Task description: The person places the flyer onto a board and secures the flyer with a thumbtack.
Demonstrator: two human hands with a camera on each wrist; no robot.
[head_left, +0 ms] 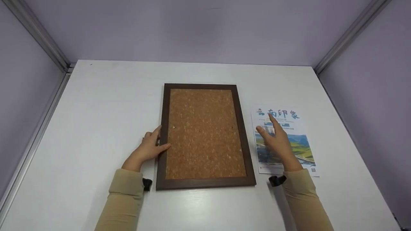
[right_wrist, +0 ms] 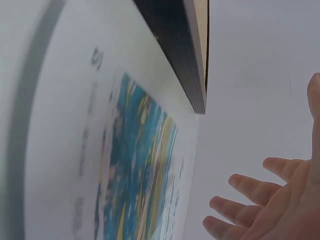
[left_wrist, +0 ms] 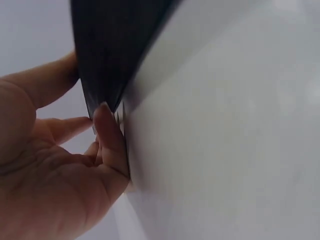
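Where lilac walls [head_left: 199, 29] meet, white table [head_left: 96, 106]

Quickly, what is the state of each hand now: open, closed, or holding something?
Left hand: grips the left edge of the cork board, thumb on the frame.
Right hand: open, fingers straight, above the printed sheet, holding nothing.
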